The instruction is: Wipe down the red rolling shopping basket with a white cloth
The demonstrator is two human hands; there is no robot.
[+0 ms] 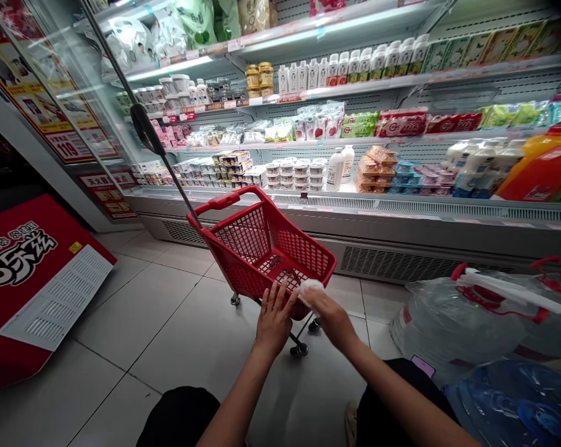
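At the frame's centre, the left hand [274,318], fingers apart, rests at the near rim of the red cart [243,267] — seemingly steadying it — while the right hand [331,313] pinches a white cloth [311,285] by the corner.

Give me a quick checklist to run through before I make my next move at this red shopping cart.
1. White wipe in the right hand: ok, held at the fingertips by the cart's near end.
2. Left hand free of other items: ok, fingers spread at the near rim.
3. Left hand pressing firmly: cannot tell.
4. Red shopping cart upright: ok, standing on its casters.
5. Casters locked: cannot tell.
6. Phone apart from the cart: ok, it's near the water jugs.
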